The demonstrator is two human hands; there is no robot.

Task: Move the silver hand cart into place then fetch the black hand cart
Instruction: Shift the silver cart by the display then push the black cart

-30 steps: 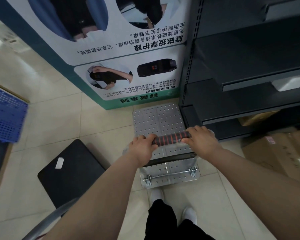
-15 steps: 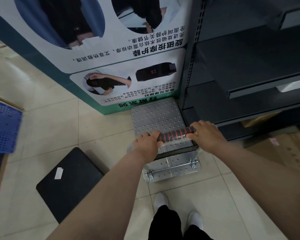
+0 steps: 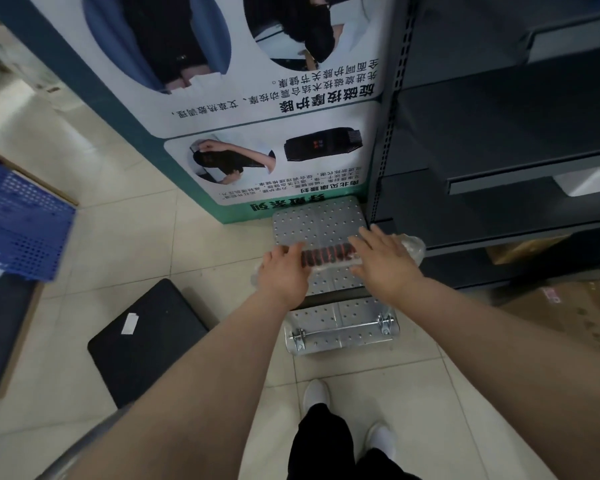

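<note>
The silver hand cart (image 3: 321,221), a perforated metal deck, stands on the tiled floor with its front against the poster stand and the shelving. Its handle has a red-and-black grip (image 3: 326,255) wrapped in clear plastic. My left hand (image 3: 284,273) and my right hand (image 3: 386,263) lie over the two ends of that grip with fingers stretched out, not clenched. The black hand cart (image 3: 153,341), a flat black deck with a white label, sits to the left of the silver one. Part of its grey handle (image 3: 78,448) shows at the bottom left.
A tall poster stand (image 3: 257,133) rises ahead, and dark metal shelving (image 3: 499,168) fills the right side. A blue perforated crate (image 3: 18,223) sits at the left. Cardboard boxes (image 3: 575,313) lie low on the right. My white shoes (image 3: 316,393) are behind the silver cart.
The silver cart rolled forward up to the poster stand. Both hands went from clenched fists on the grip to stretched fingers resting over it.
</note>
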